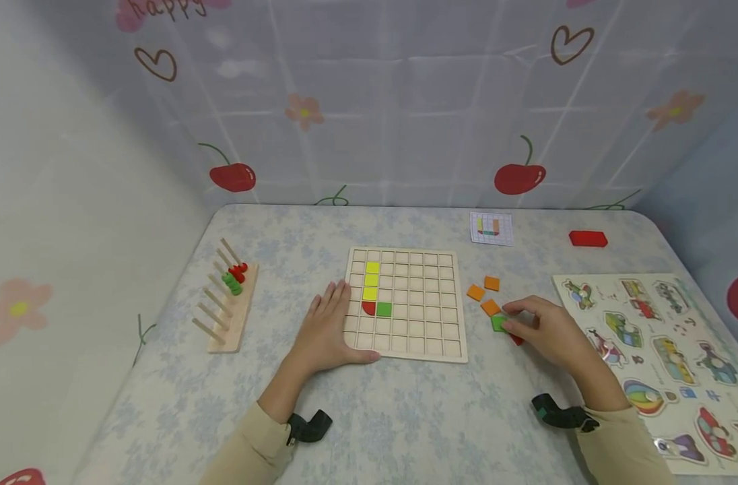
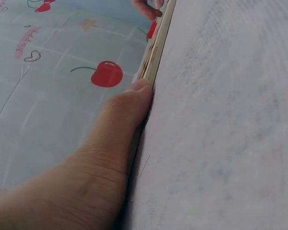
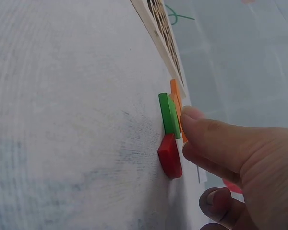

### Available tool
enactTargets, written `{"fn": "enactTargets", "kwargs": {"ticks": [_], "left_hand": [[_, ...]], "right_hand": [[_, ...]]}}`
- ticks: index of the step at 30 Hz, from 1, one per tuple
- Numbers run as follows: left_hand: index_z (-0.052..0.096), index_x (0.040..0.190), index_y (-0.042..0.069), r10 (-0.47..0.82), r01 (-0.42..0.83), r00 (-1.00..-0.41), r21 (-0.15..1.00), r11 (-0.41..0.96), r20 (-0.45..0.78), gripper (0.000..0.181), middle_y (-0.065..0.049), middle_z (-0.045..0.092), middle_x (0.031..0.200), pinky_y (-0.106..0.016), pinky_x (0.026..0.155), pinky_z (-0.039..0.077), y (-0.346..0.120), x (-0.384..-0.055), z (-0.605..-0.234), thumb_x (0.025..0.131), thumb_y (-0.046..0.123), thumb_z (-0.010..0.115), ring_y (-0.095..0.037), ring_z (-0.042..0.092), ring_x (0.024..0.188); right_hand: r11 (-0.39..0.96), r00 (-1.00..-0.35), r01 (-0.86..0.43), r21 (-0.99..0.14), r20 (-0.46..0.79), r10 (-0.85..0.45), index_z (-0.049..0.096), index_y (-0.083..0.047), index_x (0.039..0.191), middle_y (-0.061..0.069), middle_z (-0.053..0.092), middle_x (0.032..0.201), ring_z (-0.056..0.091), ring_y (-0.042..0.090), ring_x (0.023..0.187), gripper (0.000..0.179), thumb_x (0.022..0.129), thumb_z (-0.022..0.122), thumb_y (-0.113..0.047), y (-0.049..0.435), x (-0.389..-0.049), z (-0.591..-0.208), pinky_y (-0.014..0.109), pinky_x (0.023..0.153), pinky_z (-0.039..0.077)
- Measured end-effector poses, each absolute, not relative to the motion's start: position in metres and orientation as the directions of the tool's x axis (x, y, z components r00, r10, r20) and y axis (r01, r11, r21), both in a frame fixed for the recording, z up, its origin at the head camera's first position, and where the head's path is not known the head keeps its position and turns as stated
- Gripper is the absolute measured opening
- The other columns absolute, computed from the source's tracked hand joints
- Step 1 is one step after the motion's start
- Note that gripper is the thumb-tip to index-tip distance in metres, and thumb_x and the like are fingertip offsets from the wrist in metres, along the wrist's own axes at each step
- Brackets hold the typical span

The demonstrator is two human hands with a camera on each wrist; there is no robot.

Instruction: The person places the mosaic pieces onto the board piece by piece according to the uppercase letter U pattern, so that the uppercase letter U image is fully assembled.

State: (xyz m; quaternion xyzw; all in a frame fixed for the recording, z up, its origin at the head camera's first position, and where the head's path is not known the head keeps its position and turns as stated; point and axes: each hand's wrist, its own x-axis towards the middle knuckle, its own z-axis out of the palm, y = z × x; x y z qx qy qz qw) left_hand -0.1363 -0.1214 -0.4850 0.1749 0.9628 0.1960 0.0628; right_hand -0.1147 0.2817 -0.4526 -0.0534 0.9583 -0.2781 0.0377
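The left hand (image 1: 326,337) rests with straight fingers at the left rim of the grid board (image 1: 414,313), mid-table (image 1: 429,431); an uneven push could slide it and unseat pieces. Toward the table's right edge, the right hand (image 1: 547,330) is at a loose green tile (image 3: 169,115); whether it grips, I cannot tell. A red piece (image 3: 170,158) touches that tile, so a clumsy pinch might shove it. The board's cells hold three yellow tiles (image 1: 371,279), a red rounded piece (image 1: 369,308) and another green tile (image 1: 384,310).
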Motion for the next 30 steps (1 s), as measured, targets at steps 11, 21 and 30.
{"fn": "enactTargets", "kwargs": {"ticks": [11,21,30], "left_hand": [[0.003,0.16,0.009,0.358,0.311,-0.932,0.389,0.867,-0.052,0.141,-0.007,0.004,0.169,-0.05,0.126,0.008,-0.1222,-0.1354,-0.4859,0.061,0.087,0.066,-0.022,0.0,0.157],[0.003,0.16,0.008,0.36,0.32,-0.932,0.384,0.866,-0.034,0.141,-0.006,0.004,0.169,-0.05,0.126,0.008,-0.1223,-0.1347,-0.4878,0.061,0.087,0.066,-0.023,0.001,0.157],[0.004,0.161,0.009,0.358,0.321,-0.933,0.382,0.867,-0.028,0.14,-0.007,0.005,0.169,-0.05,0.126,0.009,-0.1214,-0.1346,-0.4889,0.061,0.087,0.065,-0.023,0.001,0.157]], "right_hand": [[0.848,-0.991,-0.103,-0.52,-0.018,-0.132,0.073,-0.012,0.111,0.011,0.067,0.116,0.049,0.018,0.08,0.029,0.085,0.079,-0.023,0.2785,-0.1159,-0.4588,0.027,0.066,0.04],[0.849,-0.993,-0.054,-0.525,-0.064,-0.103,0.07,-0.012,0.104,0.011,0.066,0.11,0.051,0.021,0.078,0.023,0.085,0.078,-0.022,0.2763,-0.1158,-0.4568,0.029,0.065,0.04],[0.813,-0.989,-0.026,-0.582,-0.102,-0.105,0.064,-0.015,0.098,0.001,0.063,0.079,0.049,0.015,0.06,0.019,0.087,0.077,-0.025,0.2745,-0.1175,-0.4507,0.025,0.053,0.038]]}}
